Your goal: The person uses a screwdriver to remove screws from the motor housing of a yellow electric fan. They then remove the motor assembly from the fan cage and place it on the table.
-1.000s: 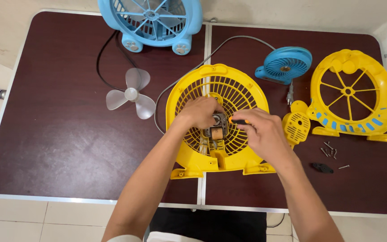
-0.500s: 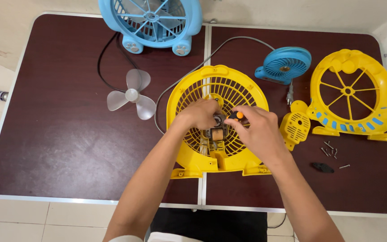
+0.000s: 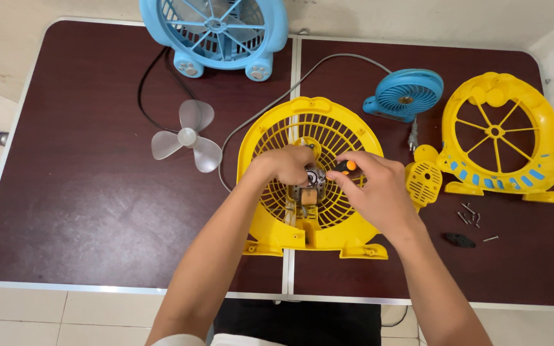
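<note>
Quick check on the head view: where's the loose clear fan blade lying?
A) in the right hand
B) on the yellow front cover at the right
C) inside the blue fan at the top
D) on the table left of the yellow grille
D: the clear three-lobed fan blade lies flat on the dark table, left of the yellow grille and apart from both hands.

Left hand (image 3: 285, 164) steadies the motor (image 3: 311, 182) on the yellow fan grille (image 3: 270, 138); right hand (image 3: 374, 189) grips a screwdriver (image 3: 347, 167).
</note>
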